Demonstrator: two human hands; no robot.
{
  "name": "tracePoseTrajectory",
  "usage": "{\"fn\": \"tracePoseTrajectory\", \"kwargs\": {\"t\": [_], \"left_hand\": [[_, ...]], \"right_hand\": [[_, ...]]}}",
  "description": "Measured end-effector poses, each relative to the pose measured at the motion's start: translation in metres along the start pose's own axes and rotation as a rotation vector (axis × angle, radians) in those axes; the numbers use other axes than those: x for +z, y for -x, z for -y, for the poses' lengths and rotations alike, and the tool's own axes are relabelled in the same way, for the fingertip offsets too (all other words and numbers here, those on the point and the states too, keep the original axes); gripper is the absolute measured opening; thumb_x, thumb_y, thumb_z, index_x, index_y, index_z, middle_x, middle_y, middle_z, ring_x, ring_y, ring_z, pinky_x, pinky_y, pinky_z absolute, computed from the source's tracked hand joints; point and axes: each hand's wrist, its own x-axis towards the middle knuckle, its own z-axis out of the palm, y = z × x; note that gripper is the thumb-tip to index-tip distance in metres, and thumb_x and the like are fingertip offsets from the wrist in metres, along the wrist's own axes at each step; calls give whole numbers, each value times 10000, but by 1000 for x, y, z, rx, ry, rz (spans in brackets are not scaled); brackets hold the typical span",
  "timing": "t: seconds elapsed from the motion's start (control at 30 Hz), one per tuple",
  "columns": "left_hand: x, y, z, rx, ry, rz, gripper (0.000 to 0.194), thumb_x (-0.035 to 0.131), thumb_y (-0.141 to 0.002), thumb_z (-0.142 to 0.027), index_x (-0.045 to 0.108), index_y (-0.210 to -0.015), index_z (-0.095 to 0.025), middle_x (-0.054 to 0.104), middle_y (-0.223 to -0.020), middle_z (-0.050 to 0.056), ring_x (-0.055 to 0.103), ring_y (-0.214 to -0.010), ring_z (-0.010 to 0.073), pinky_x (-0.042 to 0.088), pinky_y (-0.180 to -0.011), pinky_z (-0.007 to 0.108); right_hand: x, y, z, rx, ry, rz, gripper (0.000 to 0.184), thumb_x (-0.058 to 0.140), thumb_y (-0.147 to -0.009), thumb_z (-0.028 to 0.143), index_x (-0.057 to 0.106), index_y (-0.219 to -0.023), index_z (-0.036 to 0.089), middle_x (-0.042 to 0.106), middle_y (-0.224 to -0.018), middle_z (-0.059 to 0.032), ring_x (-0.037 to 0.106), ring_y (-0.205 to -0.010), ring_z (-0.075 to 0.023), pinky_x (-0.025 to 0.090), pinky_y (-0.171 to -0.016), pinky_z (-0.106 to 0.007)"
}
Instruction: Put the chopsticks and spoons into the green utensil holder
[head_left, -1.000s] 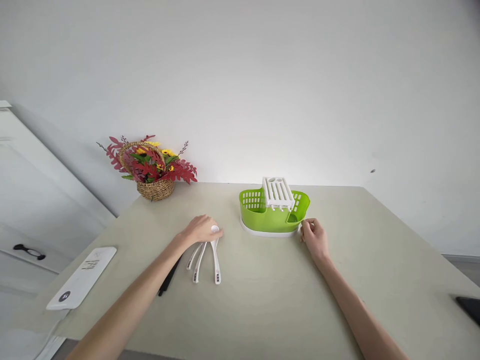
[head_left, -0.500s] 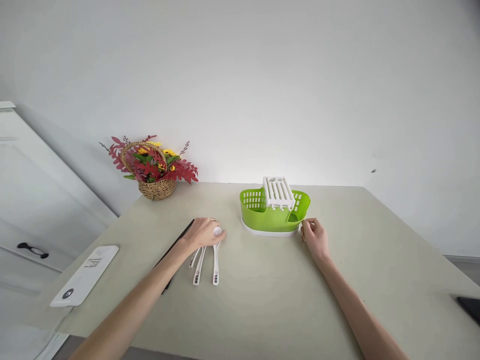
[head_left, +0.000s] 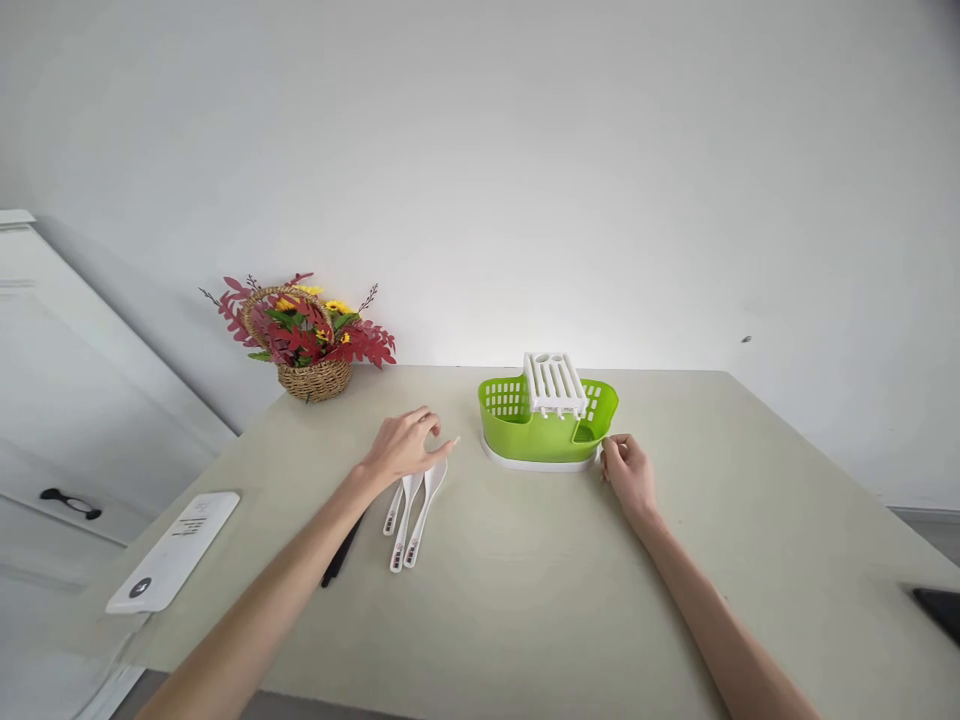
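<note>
My left hand [head_left: 405, 445] hovers over the upper ends of several white spoons [head_left: 420, 515], thumb and forefinger apart, with nothing visible between them. The spoon handles fan out towards me, with small dark and red prints at their ends. Partly hidden under my left wrist lie thin black sticks [head_left: 341, 552], perhaps chopsticks. My right hand [head_left: 630, 475] rests closed at the right front end of a green plastic basket [head_left: 540, 437]. Its fingertips are hidden, so any grip on the rim is unclear. A white slotted rack [head_left: 555, 385] with hooks sits across the basket, which has a white base tray [head_left: 532, 465].
A wicker basket [head_left: 315, 380] of red leaves and yellow flowers stands at the back left. A flat white device [head_left: 176, 550] with a cord lies on the left edge. Beside the table is a white cabinet [head_left: 75, 400]. A dark object [head_left: 937, 612] sits at the right edge.
My left hand has lifted slightly and spread its thumb and forefinger. The right-hand spoon now slants, its handle end closer to the neighbouring spoon. My right hand stays beside the green basket.
</note>
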Motion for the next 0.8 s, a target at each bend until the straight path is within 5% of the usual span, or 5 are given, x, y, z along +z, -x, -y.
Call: {"fn": "tracePoseTrajectory", "kwargs": {"t": [0.13,0.27,0.47,0.63,0.8], "left_hand": [[-20,-26,-32,97,138,-268,246,495,-1021,-424,622,-984,-216,688,-1044,73,639,-1015,223,471,-909,339],[-36,-53,-92,172,261,-553,202,470,-1041,-369,580,-1113,-216,671,-1202,102,590,-1199,238,436,-1080,405],[-27,-81,-171,264,141,-499,448,491,-1013,-458,501,-1369,-188,534,-1509,173,413,-1475,332,343,-1209,527],[0,-95,-181,214,50,-408,548,493,-1002,-455,521,-1400,-79,572,-1470,243,498,-1421,360,336,-1225,540],[3,-109,-148,215,83,-383,503,543,-966,-386,587,-1386,-113,598,-1476,177,515,-1419,315,426,-1187,469]], "right_hand": [[0,-1,-2,-5,3,-8,249,569,-871,474,546,-784,242,584,-562,43,525,-492,-153,402,-523,-268],[1,-1,-3,-7,11,-10,229,568,-875,454,550,-785,244,584,-566,48,523,-494,-151,398,-522,-266],[1,-2,-2,-14,2,-10,241,564,-885,467,550,-791,245,592,-571,45,534,-493,-155,403,-527,-267],[1,-2,-2,-15,6,-9,236,568,-885,468,541,-793,252,587,-562,52,525,-490,-156,403,-527,-271],[1,-1,2,-18,26,-3,208,552,-896,438,527,-802,254,555,-552,62,498,-499,-149,393,-530,-269]]}}
